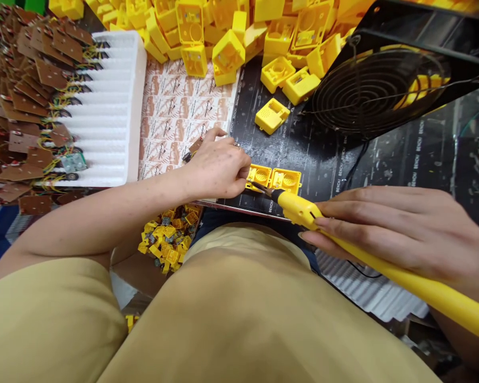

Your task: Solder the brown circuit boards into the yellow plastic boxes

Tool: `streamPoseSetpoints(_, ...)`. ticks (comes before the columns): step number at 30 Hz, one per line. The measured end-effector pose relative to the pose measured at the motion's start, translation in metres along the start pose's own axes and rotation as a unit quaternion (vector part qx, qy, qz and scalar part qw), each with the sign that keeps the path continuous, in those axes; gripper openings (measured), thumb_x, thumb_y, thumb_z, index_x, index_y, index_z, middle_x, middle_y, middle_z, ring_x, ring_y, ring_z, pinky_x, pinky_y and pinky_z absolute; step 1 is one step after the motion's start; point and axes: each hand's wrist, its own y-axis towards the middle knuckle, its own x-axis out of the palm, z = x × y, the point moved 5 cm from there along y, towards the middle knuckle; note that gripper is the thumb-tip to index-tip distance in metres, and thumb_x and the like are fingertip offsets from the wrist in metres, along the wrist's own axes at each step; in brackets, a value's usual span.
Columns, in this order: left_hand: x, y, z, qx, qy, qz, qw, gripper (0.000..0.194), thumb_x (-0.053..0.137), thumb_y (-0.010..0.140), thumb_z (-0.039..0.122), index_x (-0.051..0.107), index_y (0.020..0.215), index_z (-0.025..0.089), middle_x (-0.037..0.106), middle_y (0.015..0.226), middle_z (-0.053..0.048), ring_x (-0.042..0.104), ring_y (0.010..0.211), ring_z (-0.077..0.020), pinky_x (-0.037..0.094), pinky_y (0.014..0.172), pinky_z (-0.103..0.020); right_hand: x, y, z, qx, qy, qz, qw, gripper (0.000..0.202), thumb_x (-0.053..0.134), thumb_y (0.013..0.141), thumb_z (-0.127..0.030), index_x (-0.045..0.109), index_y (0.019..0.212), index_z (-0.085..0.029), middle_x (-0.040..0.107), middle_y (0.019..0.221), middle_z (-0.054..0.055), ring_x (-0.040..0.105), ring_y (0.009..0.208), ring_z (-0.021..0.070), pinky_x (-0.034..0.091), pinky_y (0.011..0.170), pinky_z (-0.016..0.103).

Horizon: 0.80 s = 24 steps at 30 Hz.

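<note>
My left hand (223, 162), a ring on one finger, is closed with its fingertips at the left edge of a small open yellow plastic case (259, 174). What the fingers pinch is hidden. A second open yellow case (286, 181) sits right beside it. A small brown circuit board (195, 148) shows partly behind my left hand. My right hand (399, 229) is wrapped around a long yellow tool (301, 208) with a black collar and a narrow dark tip. That tip points left, at the cases' near side.
A black fan (367, 96) stands at the right, behind my right hand. Many yellow cases (227, 50) are heaped at the back. Left stands a white foam tray (138, 106) beside piled brown circuit boards (27, 117). Below the bench edge lie small yellow parts (167, 239).
</note>
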Motion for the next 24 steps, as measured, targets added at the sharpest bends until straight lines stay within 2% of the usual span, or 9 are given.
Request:
streamPoseSetpoints(3,0.0,0.001,0.001,-0.005,0.01,-0.017,1.0,0.019,0.055,0.083,0.023,0.073,0.075,0.02,0.069,0.073,-0.002,0.062,0.086,-0.0214,0.037,0.106,-0.051,-0.002,-0.006,0.003,-0.021,-0.003,-0.015,1.0,0.021,0.08,0.087,-0.019,0.062,0.099,-0.02,0.075,0.084,0.002,0.072,0.077,0.0145,0.063,0.074,0.029)
streamPoseSetpoints(8,-0.001,0.004,0.002,-0.011,0.024,-0.042,0.999,0.018,0.056,0.082,0.022,0.071,0.074,0.02,0.07,0.074,-0.002,0.062,0.085,-0.0218,0.038,0.105,-0.051,-0.007,-0.017,0.01,-0.011,0.01,0.032,0.999,0.026,0.085,0.082,-0.014,0.064,0.097,-0.018,0.07,0.08,0.002,0.068,0.072,0.0118,0.062,0.071,0.028)
streamPoseSetpoints(11,-0.002,0.005,0.003,-0.009,0.029,-0.044,0.999,0.016,0.057,0.081,0.022,0.071,0.073,0.02,0.069,0.073,-0.002,0.062,0.085,-0.0218,0.039,0.105,-0.051,-0.003,-0.022,0.014,0.008,0.015,0.05,0.999,0.023,0.08,0.087,-0.016,0.065,0.104,-0.02,0.072,0.082,0.002,0.069,0.073,0.0121,0.062,0.07,0.026)
streamPoseSetpoints(14,-0.003,0.006,0.003,-0.011,0.039,-0.057,0.998,0.017,0.056,0.083,0.021,0.071,0.075,0.02,0.069,0.073,-0.002,0.062,0.085,-0.0217,0.04,0.104,-0.05,0.0,-0.029,0.021,0.053,-0.016,0.074,0.996,0.027,0.072,0.096,-0.025,0.063,0.121,-0.023,0.074,0.084,0.002,0.071,0.076,0.012,0.059,0.07,0.023)
streamPoseSetpoints(16,-0.005,0.006,0.002,0.009,0.048,-0.066,0.997,0.017,0.056,0.086,0.02,0.072,0.078,0.02,0.069,0.073,-0.002,0.062,0.086,-0.0215,0.039,0.106,-0.049,0.002,-0.034,0.024,0.079,-0.044,0.076,0.993,0.031,0.066,0.101,-0.035,0.06,0.13,-0.025,0.075,0.085,0.002,0.072,0.075,0.0117,0.057,0.066,0.023)
streamPoseSetpoints(19,-0.008,0.004,0.002,0.079,0.053,-0.059,0.994,0.017,0.056,0.09,0.02,0.072,0.085,0.022,0.071,0.076,-0.001,0.063,0.091,-0.021,0.036,0.111,-0.047,0.004,-0.04,0.027,0.103,-0.071,0.068,0.99,0.034,0.058,0.104,-0.046,0.059,0.133,-0.028,0.076,0.088,0.002,0.072,0.073,0.012,0.055,0.061,0.023)
streamPoseSetpoints(21,-0.008,0.003,0.0,0.116,0.045,-0.048,0.991,0.019,0.055,0.092,0.019,0.072,0.085,0.023,0.073,0.078,-0.001,0.063,0.094,-0.0207,0.034,0.114,-0.046,0.003,-0.04,0.025,0.102,-0.08,0.065,0.989,0.032,0.057,0.105,-0.046,0.06,0.131,-0.028,0.075,0.086,0.001,0.072,0.071,0.0111,0.054,0.06,0.022)
streamPoseSetpoints(24,-0.006,0.001,-0.007,0.12,0.028,-0.023,0.992,0.023,0.053,0.094,0.02,0.073,0.083,0.024,0.073,0.079,0.0,0.063,0.093,-0.0205,0.034,0.115,-0.045,0.002,-0.037,0.022,0.097,-0.074,0.067,0.99,0.028,0.056,0.106,-0.042,0.061,0.129,-0.026,0.074,0.082,0.001,0.072,0.072,0.0115,0.055,0.064,0.021)
